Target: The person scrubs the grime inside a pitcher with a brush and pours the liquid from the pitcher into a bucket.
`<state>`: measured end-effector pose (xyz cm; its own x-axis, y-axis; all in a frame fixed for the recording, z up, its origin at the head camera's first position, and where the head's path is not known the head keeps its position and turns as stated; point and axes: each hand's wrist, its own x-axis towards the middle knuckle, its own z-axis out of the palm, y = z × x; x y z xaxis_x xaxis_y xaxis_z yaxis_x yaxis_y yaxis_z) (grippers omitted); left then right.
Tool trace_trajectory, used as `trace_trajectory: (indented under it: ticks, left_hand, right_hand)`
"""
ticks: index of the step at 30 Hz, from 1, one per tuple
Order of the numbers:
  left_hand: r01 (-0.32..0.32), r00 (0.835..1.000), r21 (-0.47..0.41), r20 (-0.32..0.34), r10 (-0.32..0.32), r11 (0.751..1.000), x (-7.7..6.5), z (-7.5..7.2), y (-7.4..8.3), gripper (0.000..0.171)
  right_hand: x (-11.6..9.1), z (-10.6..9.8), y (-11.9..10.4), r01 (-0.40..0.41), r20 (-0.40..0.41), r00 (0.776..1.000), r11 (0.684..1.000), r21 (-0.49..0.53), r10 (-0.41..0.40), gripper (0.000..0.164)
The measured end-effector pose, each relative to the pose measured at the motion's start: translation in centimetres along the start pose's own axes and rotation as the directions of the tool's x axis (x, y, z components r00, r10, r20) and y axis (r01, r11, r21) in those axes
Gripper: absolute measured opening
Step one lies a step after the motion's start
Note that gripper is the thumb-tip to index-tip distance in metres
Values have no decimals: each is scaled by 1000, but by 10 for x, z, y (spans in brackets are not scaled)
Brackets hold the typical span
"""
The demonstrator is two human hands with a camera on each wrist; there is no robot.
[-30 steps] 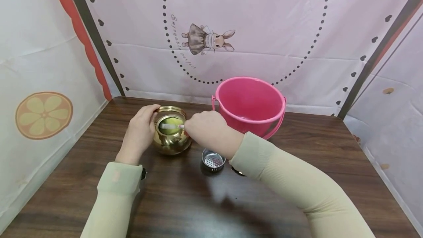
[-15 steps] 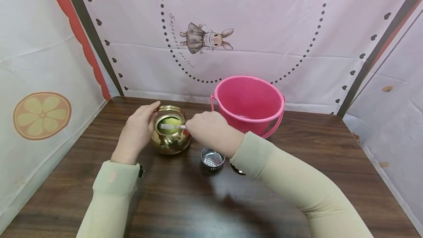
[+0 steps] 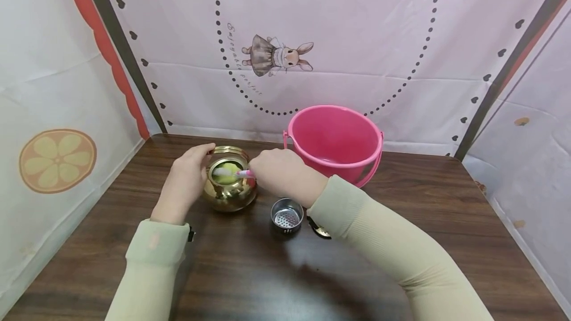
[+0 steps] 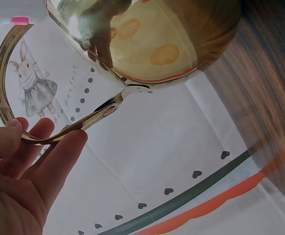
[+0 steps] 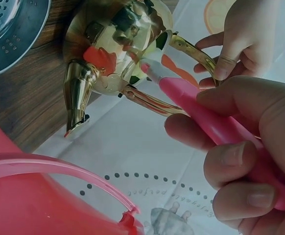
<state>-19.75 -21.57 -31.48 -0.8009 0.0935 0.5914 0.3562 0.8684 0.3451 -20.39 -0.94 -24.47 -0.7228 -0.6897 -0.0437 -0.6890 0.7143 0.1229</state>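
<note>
At the far left, an orange-slice print [image 3: 58, 161] shows on the side cloth. Next comes the left hand [image 3: 182, 178], with its thumb and fingers bent around the brass-coloured handle [image 4: 1, 73] of a kettle. In the left wrist view the handle's band runs between the thumb and the curled fingers [image 4: 66, 156], and the kettle's body lies beyond the fingertips, clear of them. The gold kettle [image 3: 229, 198] stands on the dark wood worktop [image 3: 241, 276], its round mouth uncovered and a yellow-green reflection inside. A brush [image 5: 201, 105] reaches into that mouth from the right, its whitish head within the rim and its pink grip outside.

The right hand [image 3: 283, 170] holds this brush: the thumb lies along the pink grip while the other fingers curl around it, leaving the front end projecting past them towards the kettle. In the right wrist view the kettle's spout [image 5: 76, 95] points down the frame. A perforated metal strainer [image 3: 287, 218] sits below the right wrist, apart from the kettle. Just right of it, a gold-edged round piece [image 3: 322, 232] is partly covered by the right sleeve [image 3: 343, 209]. Behind, the pink bucket [image 3: 336, 135] stands at the right.
</note>
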Motion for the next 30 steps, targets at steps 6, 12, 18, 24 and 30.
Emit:
trace_trajectory:
  ticks: [6, 12, 18, 24, 30]
  left_hand:
    - [9, 1000, -15, 3, -9, 1000, 1, -2, 1, 27]
    - [25, 1000, -33, 12, -25, 999, 2, -1, 1, 27]
    - [36, 999, -34, 19, -35, 999, 2, 0, 2, 26]
    - [35, 999, -29, 17, -34, 999, 3, -1, 2, 25]
    - [48, 998, -24, 33, -47, 999, 3, -2, 3, 26]
  right_hand:
    - [2, -4, -1, 5, 5, 1000, 1000, -3, -5, 13]
    - [4, -7, -3, 21, 21, 1000, 999, -32, -21, 10]
    - [6, -9, -4, 17, 48, 999, 998, -53, -14, 8]
    - [4, -12, -5, 26, 54, 998, 998, -52, -23, 9]
    - [2, -13, -4, 36, 47, 998, 998, -51, -33, 6]
